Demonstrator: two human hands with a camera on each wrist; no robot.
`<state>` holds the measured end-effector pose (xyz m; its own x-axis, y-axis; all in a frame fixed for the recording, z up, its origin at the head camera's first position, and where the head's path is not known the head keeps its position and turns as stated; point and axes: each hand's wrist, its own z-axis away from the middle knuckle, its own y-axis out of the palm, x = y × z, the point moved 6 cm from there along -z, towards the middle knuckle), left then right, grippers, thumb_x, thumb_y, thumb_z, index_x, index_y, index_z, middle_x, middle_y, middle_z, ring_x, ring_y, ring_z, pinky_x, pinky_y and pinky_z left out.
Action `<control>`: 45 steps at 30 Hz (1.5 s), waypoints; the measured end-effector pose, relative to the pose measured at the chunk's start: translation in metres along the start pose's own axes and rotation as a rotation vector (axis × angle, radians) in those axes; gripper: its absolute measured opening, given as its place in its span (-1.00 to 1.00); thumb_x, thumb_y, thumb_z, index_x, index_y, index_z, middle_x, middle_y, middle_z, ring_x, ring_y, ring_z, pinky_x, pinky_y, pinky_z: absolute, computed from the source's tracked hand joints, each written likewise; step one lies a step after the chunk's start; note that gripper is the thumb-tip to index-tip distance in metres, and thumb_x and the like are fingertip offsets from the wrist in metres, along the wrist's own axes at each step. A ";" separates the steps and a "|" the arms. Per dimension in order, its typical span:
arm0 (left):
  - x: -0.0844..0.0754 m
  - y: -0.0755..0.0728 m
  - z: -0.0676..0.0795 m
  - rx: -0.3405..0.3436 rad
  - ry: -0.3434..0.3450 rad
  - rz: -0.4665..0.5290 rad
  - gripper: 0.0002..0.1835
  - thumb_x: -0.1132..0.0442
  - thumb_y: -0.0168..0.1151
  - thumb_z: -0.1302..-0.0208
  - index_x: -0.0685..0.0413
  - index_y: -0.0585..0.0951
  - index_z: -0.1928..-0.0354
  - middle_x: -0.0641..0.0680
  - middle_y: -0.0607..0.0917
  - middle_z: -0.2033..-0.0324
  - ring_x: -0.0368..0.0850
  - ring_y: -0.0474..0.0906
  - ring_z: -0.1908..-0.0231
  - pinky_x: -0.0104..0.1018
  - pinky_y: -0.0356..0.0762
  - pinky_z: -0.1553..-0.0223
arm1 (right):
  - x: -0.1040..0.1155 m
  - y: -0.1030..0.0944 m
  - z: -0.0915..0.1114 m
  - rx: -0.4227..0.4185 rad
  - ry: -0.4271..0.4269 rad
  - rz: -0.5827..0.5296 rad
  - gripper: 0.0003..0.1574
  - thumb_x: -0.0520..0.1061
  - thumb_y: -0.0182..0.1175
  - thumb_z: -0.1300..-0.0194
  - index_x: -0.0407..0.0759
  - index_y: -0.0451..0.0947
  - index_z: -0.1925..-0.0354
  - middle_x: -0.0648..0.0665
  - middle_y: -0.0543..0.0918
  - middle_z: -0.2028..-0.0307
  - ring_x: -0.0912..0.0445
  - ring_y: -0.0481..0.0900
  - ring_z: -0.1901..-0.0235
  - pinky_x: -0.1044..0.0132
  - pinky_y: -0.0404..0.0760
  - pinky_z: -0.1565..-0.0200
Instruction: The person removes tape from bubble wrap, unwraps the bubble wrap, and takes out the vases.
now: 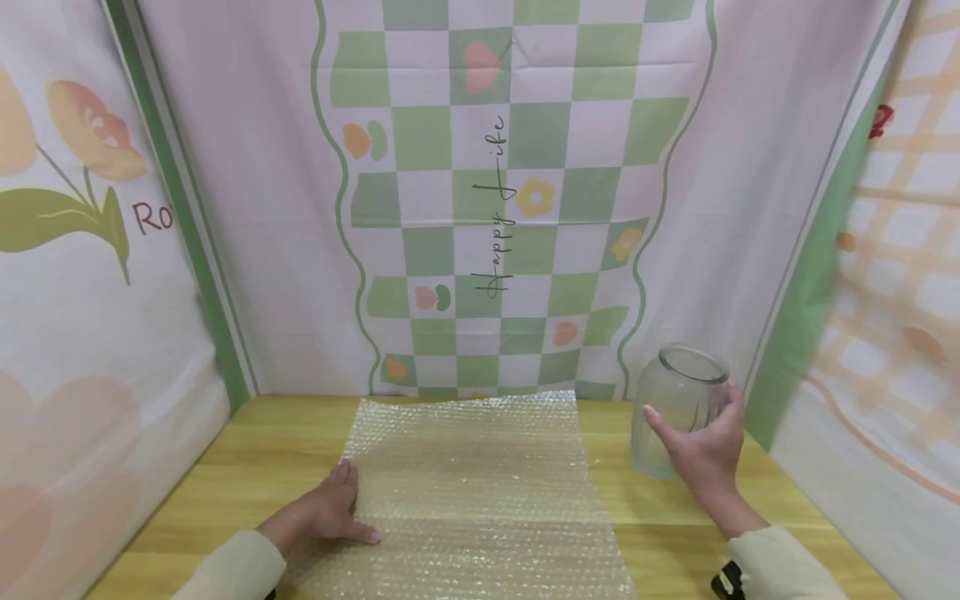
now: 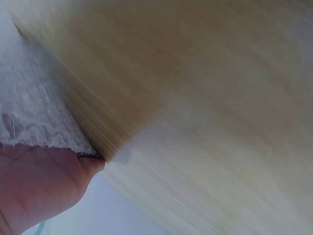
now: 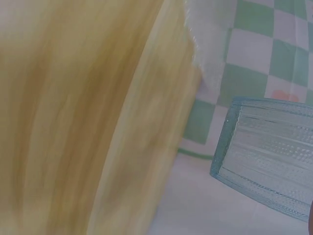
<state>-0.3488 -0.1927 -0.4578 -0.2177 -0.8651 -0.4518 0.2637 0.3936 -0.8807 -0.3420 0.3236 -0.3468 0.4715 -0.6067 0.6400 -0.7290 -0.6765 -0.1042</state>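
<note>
A sheet of clear bubble wrap (image 1: 480,483) lies flat over the middle of the wooden table. At its left edge rests my left hand (image 1: 330,504), thumb spread across the wrap. The left wrist view shows part of that hand (image 2: 44,183) against the wrap's edge (image 2: 36,105). To the right of the sheet, my right hand (image 1: 708,450) grips a clear glass jar (image 1: 652,433) around its side, thumb on the near left. The jar's wide mouth faces up and is uncovered. In the right wrist view the jar's base (image 3: 227,139) shows apart from the tabletop.
The wooden table (image 1: 225,467) reaches back to a hanging cloth (image 1: 285,250) with green and white checks. More printed cloth hangs on the left (image 1: 90,350) and on the right (image 1: 892,350), close to the table's sides.
</note>
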 end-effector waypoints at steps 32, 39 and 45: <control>0.002 0.001 -0.002 0.018 -0.010 0.003 0.37 -0.27 0.48 0.14 0.64 -0.02 -0.37 0.61 -0.15 -0.36 0.46 -0.23 -0.39 0.22 -0.15 -0.38 | -0.075 -0.081 -0.018 -0.171 0.226 0.104 0.40 -0.21 0.63 0.26 0.04 0.04 -0.44 -0.06 0.27 -0.29 0.11 0.27 -0.20 0.35 0.19 -0.32; 0.002 0.001 -0.002 0.010 -0.009 -0.003 0.37 -0.27 0.48 0.15 0.63 -0.01 -0.37 0.61 -0.15 -0.37 0.46 -0.22 -0.39 0.22 -0.13 -0.38 | -0.088 -0.089 -0.016 -0.169 0.287 0.125 0.36 -0.18 0.63 0.23 0.02 0.03 -0.42 0.00 0.24 -0.26 0.07 0.25 -0.20 0.34 0.19 -0.32; 0.004 0.001 -0.004 0.001 -0.003 -0.011 0.38 -0.29 0.48 0.16 0.63 -0.01 -0.37 0.61 -0.15 -0.37 0.46 -0.20 -0.39 0.22 -0.12 -0.38 | -0.093 -0.092 -0.014 -0.176 0.279 0.122 0.36 -0.20 0.62 0.23 0.01 0.02 -0.42 0.01 0.22 -0.26 0.09 0.23 -0.22 0.37 0.14 -0.33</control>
<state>-0.3527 -0.1946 -0.4612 -0.2182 -0.8702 -0.4416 0.2625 0.3835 -0.8855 -0.3260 0.4484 -0.3858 0.2391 -0.5248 0.8169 -0.8575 -0.5089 -0.0759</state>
